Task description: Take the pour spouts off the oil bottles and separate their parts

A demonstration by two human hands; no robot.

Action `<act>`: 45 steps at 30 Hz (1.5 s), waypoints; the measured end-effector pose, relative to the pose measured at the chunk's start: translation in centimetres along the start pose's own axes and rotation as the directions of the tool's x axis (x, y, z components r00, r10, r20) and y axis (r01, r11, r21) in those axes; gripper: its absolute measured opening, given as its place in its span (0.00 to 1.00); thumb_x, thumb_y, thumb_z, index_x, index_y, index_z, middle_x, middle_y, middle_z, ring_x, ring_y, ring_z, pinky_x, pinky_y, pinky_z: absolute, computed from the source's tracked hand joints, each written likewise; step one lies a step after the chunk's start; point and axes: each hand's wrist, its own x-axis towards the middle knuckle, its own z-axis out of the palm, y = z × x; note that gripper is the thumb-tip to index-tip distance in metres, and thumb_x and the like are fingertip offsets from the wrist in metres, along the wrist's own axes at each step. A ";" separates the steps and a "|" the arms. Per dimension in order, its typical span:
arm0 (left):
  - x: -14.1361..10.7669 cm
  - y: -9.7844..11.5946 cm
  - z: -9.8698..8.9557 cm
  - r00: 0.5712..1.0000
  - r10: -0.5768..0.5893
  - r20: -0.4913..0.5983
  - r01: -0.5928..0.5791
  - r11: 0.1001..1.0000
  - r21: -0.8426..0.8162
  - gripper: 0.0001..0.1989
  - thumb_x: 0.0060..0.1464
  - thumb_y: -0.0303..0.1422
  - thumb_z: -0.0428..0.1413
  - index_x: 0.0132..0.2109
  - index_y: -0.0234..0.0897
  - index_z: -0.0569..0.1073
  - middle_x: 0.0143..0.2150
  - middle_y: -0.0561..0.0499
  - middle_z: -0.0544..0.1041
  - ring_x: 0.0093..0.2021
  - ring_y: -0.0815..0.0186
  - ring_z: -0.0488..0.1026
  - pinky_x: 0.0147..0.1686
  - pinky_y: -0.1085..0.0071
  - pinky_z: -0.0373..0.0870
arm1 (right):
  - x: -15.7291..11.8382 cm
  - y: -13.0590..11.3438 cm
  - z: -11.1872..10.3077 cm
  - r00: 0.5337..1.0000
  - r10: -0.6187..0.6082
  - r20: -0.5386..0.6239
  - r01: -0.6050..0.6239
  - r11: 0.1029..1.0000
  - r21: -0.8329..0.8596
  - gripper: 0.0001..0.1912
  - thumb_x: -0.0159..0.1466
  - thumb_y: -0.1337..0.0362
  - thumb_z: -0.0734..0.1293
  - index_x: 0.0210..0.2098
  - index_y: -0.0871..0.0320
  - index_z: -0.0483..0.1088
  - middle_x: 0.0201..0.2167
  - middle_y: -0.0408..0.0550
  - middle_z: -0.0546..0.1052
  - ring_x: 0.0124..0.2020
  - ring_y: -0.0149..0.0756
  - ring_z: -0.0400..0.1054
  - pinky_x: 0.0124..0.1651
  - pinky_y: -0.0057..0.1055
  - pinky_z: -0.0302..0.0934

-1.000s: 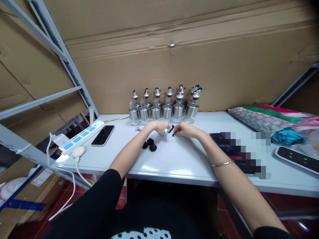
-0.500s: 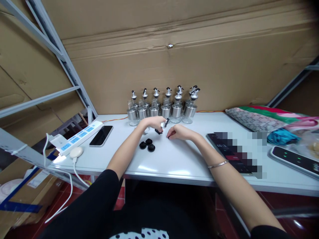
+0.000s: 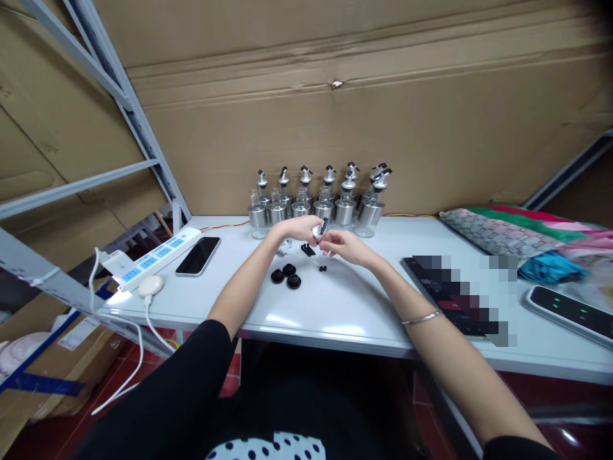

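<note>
My left hand (image 3: 302, 227) is closed on a silver pourer spout (image 3: 317, 231) with a black flip lever, held above the table in front of the bottles. My right hand (image 3: 348, 246) meets it from the right, its fingertips pinched together at the spout's lower end; whatever sits between them is too small to name. Below the hands lie small black pieces (image 3: 322, 269). Several black levers (image 3: 308, 250) rest just under my left hand. Nearer me are three round black stoppers (image 3: 290, 275). Silver parts (image 3: 284, 246) show partly behind my left wrist.
Glass bottles with steel sleeves (image 3: 324, 207) stand in rows at the back, some topped with pourers. A phone (image 3: 198, 256) and a power strip (image 3: 160, 259) lie left. On the right are a tablet-like screen (image 3: 433, 291), a dark panel device (image 3: 572, 310) and a patterned bag (image 3: 483, 236).
My right hand has risen from the tabletop to the spout in my left hand. The small black pieces and the levers are now uncovered. The view has shifted slightly.
</note>
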 end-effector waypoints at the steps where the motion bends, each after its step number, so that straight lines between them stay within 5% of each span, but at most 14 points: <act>1: 0.0 0.1 0.0 1.000 0.014 -0.003 -0.014 1.000 -0.026 0.08 0.37 0.23 0.57 0.29 0.32 0.68 0.26 0.57 0.70 0.29 0.71 0.65 0.30 0.75 0.59 | 0.1 0.0 0.1 1.000 0.007 -0.025 -0.005 0.998 0.055 0.12 0.55 0.58 0.66 0.31 0.61 0.68 0.27 0.47 0.75 0.28 0.32 0.69 0.32 0.28 0.64; 9: 0.0 0.1 -0.2 0.999 -0.020 -0.034 0.020 1.000 0.012 0.11 0.37 0.26 0.59 0.33 0.32 0.68 0.29 0.56 0.72 0.32 0.70 0.67 0.31 0.75 0.60 | 0.1 -0.2 -0.3 0.995 -0.015 -0.096 0.018 0.999 0.028 0.11 0.51 0.59 0.68 0.30 0.61 0.70 0.23 0.46 0.75 0.26 0.31 0.69 0.33 0.29 0.64; 14: -0.9 0.0 -1.1 0.995 -0.059 -0.080 0.062 0.997 0.039 0.15 0.40 0.36 0.61 0.34 0.32 0.68 0.31 0.54 0.71 0.32 0.69 0.66 0.31 0.74 0.58 | -0.3 -0.3 -0.6 0.998 -0.045 0.045 0.054 0.970 -0.236 0.07 0.51 0.64 0.66 0.28 0.62 0.72 0.24 0.45 0.76 0.26 0.31 0.67 0.31 0.27 0.60; 20: -1.7 0.2 -1.9 0.985 -0.086 -0.147 0.085 0.996 -0.013 0.19 0.42 0.44 0.60 0.33 0.32 0.68 0.33 0.52 0.72 0.33 0.68 0.66 0.33 0.73 0.58 | -0.4 -0.2 -0.2 0.981 0.023 0.190 0.046 0.934 -0.354 0.05 0.50 0.68 0.65 0.25 0.61 0.73 0.24 0.45 0.76 0.27 0.31 0.68 0.32 0.26 0.60; 45: -1.7 0.0 -1.8 0.985 -0.097 -0.141 0.099 0.995 0.003 0.20 0.42 0.46 0.60 0.32 0.32 0.68 0.33 0.52 0.72 0.35 0.66 0.68 0.35 0.72 0.60 | -0.4 -0.3 0.3 0.957 0.083 0.280 0.012 0.947 -0.321 0.09 0.56 0.66 0.65 0.30 0.63 0.77 0.21 0.46 0.76 0.23 0.30 0.68 0.30 0.24 0.61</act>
